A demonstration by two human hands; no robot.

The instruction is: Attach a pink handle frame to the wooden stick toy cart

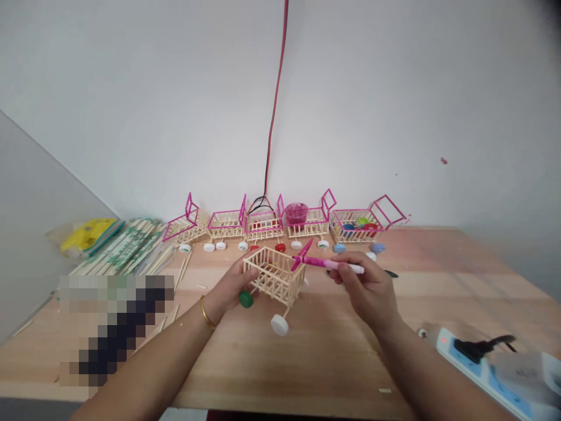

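Observation:
My left hand (233,285) grips the left end of a small stick cart (274,275) held above the table. The cart has bare wooden bars, green and white bottle-cap wheels, and a pink handle at its right end. Between the fingers of my right hand (366,286) is a pink marker (326,264), pointing left, its pink-stained end at the cart's handle and upper right edge. Behind, a row of several similar carts (225,220) with pink rims or handles stands near the wall.
Bundled sticks in printed wrappers (125,245) and a yellow packet (90,235) lie at the left. A pink-stained cup (297,216) sits at the fourth cart. A power strip (467,365) with plugs is at the lower right. Loose sticks lie on the wooden table (333,362).

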